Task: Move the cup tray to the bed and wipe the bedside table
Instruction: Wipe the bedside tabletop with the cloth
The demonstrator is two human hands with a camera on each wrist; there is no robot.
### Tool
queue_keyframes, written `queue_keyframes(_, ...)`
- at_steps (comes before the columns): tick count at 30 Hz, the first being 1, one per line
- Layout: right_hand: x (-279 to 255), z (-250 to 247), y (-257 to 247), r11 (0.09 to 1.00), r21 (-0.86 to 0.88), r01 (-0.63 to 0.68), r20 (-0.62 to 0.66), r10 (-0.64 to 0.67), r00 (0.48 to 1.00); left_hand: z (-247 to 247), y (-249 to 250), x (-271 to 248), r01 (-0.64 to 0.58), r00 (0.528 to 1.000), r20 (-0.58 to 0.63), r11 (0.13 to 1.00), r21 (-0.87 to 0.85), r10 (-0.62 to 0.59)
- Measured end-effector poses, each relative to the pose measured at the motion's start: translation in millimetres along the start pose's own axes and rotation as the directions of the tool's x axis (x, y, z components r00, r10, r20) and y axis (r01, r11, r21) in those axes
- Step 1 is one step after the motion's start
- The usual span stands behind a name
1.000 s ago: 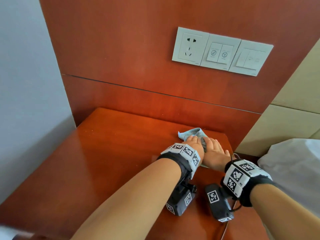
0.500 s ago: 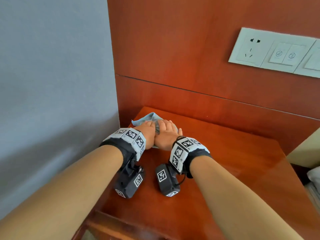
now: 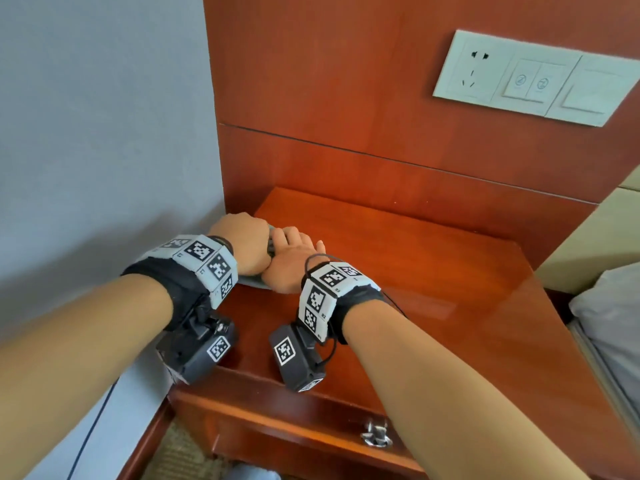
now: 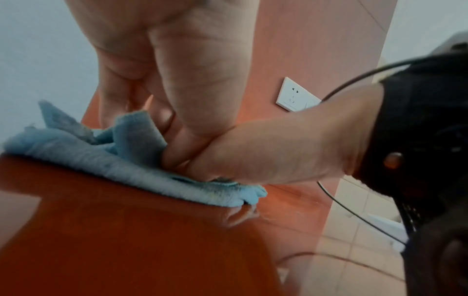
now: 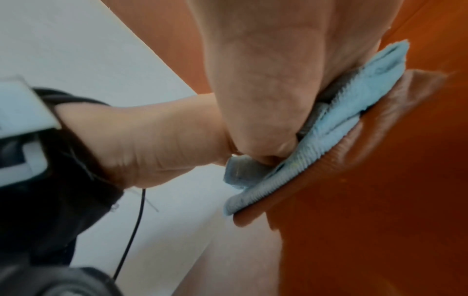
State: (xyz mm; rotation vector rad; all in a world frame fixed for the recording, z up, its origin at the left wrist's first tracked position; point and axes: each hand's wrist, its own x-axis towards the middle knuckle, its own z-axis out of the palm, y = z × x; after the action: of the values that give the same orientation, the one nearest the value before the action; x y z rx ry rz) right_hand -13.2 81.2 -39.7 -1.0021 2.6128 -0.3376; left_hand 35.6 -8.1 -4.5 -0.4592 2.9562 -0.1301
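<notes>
A blue cloth lies bunched on the left edge of the red-brown bedside table. My left hand arches over it, and a fold of cloth stands up between its thumb and fingers. My right hand lies beside the left one, touching it, and presses its heel down on the cloth. In the head view only slivers of the cloth show under the hands. No cup tray is in view.
A grey wall runs close along the table's left side. A wooden panel with a white socket and switch plate rises behind. The bed lies at the right. A drawer handle sits below the front edge.
Both hands have slid the cloth from the back right of the tabletop across to its left edge. The left hand, flat before, is now arched over the cloth.
</notes>
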Motion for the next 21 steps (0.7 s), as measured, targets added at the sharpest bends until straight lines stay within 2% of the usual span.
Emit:
queue_keyframes(5, -41, 3, 34, 0.996, -0.053, -0.077, -0.083, 0.072, 0.994, 2, 43, -15, -0.083, 0.996, 0.02, 0.995, 0.051, 0.082)
queue_keyframes(9, -85, -4, 82, 0.984, -0.014, -0.18, -0.065, 0.178, 0.982, 2, 102, -23, -0.18, 0.981, 0.078, 0.984, -0.012, 0.18)
queue_keyframes(11, -110, -10, 110, 0.971, 0.006, -0.239, -0.081, 0.239, 0.968, 3, 137, -32, -0.237, 0.97, 0.032, 0.97, -0.052, 0.239)
queue_keyframes(16, -176, -16, 183, 0.92, 0.064, -0.387, -0.171, 0.392, 0.904, 2, 229, -53, -0.384, 0.923, -0.11, 0.905, -0.182, 0.369)
queue_keyframes(19, -219, -19, 218, 0.876, 0.071, -0.477, -0.234, 0.479, 0.846, -1, 279, -66, -0.467, 0.884, -0.14, 0.851, -0.241, 0.446)
queue_keyframes(21, -245, -18, 236, 0.862, 0.047, -0.504, -0.305, 0.493, 0.815, -3, 307, -75, -0.518, 0.856, -0.138, 0.822, -0.237, 0.499)
